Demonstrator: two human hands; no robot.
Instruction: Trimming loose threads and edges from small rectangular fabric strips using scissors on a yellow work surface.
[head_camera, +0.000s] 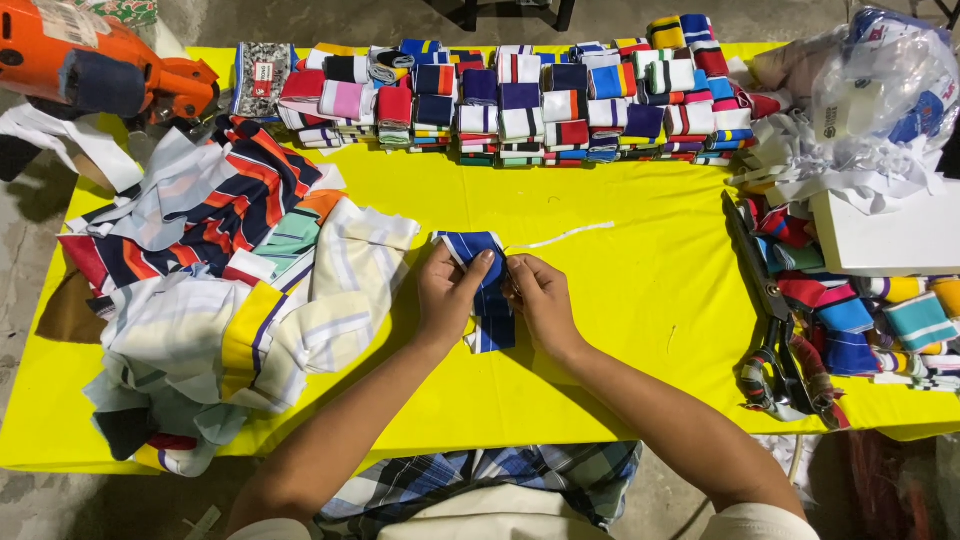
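Blue striped strip (487, 300): one | left hand (447, 293), right hand (540, 297): both pinching it | scissors (770, 310): one pair

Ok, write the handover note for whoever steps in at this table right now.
Left hand: thumb pressed on the blue striped collar piece, holding it.
Right hand: pinching the same piece from its right side.
The piece lies mid-table on the yellow table, partly folded.
Done: rows of folded pieces stacked along the far edge.
Left: loose striped fabric pile beside the left hand.
Scissors lie to the right, untouched; more folded pieces past them.
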